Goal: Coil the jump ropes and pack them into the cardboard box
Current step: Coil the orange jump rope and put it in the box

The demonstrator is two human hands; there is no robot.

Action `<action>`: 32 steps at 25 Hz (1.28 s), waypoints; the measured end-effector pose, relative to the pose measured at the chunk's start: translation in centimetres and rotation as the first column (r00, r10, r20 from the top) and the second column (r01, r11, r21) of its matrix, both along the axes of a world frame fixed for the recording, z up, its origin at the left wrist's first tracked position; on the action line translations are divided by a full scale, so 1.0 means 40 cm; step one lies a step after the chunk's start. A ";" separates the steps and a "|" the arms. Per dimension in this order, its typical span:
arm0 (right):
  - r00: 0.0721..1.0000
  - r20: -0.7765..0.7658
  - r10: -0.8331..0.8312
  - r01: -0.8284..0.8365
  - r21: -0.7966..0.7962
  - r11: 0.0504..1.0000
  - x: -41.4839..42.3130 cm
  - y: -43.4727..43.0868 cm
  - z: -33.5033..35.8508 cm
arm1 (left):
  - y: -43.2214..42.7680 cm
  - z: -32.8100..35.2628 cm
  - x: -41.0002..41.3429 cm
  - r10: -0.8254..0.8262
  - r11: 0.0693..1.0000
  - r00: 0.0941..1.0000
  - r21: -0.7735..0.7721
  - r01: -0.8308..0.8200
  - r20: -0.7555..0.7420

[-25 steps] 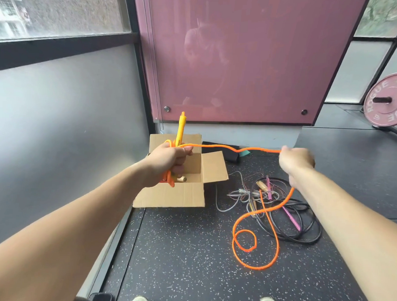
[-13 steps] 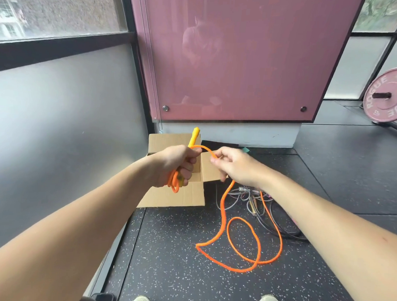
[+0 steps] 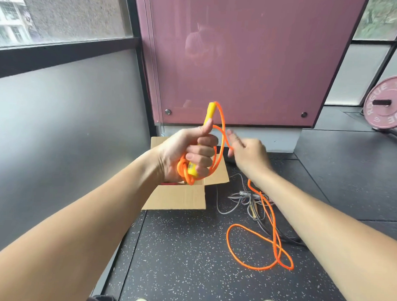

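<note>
Gripping the handle and a bunch of coils tight in the left hand, thumb pressing along the handle, just above the box. Leading a loop of rope toward it with the right hand; fingers blurring, so not telling whether pinching the rope or letting it slide. Trailing the rest down onto the floor, slack beside the other ropes. Judging it light, limp and springy, likely wanting to uncoil: best taking hold close to the bunch, clamping coils against the stiff handle.
</note>
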State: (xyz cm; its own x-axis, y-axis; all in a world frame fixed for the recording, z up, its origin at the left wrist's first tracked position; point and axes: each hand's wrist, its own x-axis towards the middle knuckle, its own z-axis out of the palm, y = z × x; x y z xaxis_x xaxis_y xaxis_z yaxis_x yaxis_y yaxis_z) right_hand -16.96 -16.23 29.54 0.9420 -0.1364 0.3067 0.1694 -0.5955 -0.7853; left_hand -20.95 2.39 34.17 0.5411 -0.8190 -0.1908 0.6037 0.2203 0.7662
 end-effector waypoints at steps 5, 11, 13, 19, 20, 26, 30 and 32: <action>0.959 0.133 0.249 -0.271 0.187 0.944 -0.008 0.016 -0.013 | -0.003 0.040 0.000 0.328 0.936 0.945 0.144 -0.322 -0.015; 0.856 0.511 0.072 -0.120 0.061 0.991 0.006 -0.035 0.049 | -0.001 0.007 -0.028 -0.074 0.717 0.980 0.692 -0.079 0.187; 0.967 0.250 0.053 -0.060 0.021 0.998 0.017 -0.029 0.032 | -0.018 0.036 -0.034 0.082 0.901 0.979 0.406 -0.153 0.186; 0.785 -0.432 0.444 -0.529 -0.097 0.843 -0.056 0.065 -0.007 | -0.031 0.001 0.036 0.931 0.359 0.350 -0.084 -0.930 0.106; 0.751 -0.455 0.479 -0.586 -0.125 0.801 -0.070 0.078 0.010 | -0.014 -0.018 0.045 0.961 0.237 0.223 -0.076 -0.968 0.162; 0.825 0.032 0.564 -0.468 -0.520 0.714 -0.084 0.063 0.090 | 0.048 -0.087 0.057 0.189 0.299 0.340 0.276 -0.914 0.921; 0.749 0.380 0.542 -0.326 -0.501 0.801 -0.062 0.006 0.103 | -0.003 -0.058 -0.003 0.040 0.662 0.844 0.619 -0.423 0.534; 0.721 0.496 0.483 -0.286 -0.423 0.860 -0.046 -0.039 0.110 | -0.008 -0.034 -0.011 -0.044 0.730 0.902 0.631 -0.264 0.429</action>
